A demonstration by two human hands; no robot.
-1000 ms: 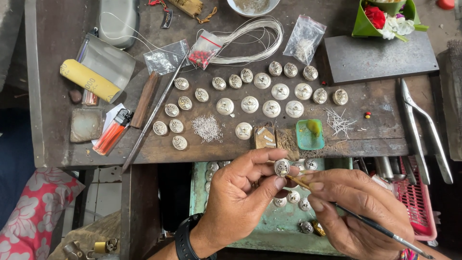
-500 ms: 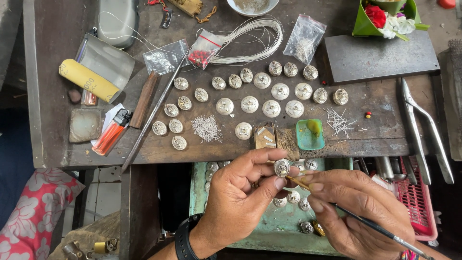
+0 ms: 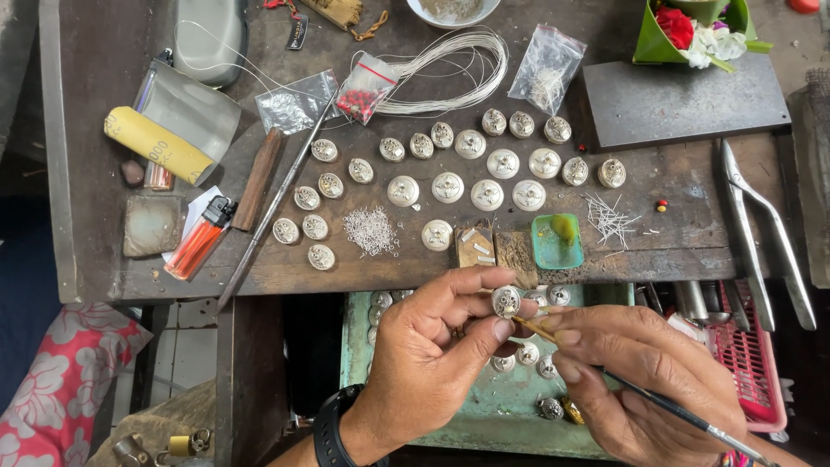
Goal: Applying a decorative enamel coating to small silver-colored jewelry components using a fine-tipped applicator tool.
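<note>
My left hand pinches a small round silver ornament between thumb and fingers, just below the workbench's front edge. My right hand holds a thin brush like a pen, and its yellowish tip touches the ornament's lower side. Both hands hover over a green metal tray with a few more silver ornaments in it. Several similar round silver ornaments lie in rows on the dark wooden workbench above the hands.
On the bench are a small green dish, a pile of tiny silver rings, short wire bits, an orange lighter, rolled yellow sandpaper, a wire coil, a dark metal slab and metal shears. A pink basket sits at the right.
</note>
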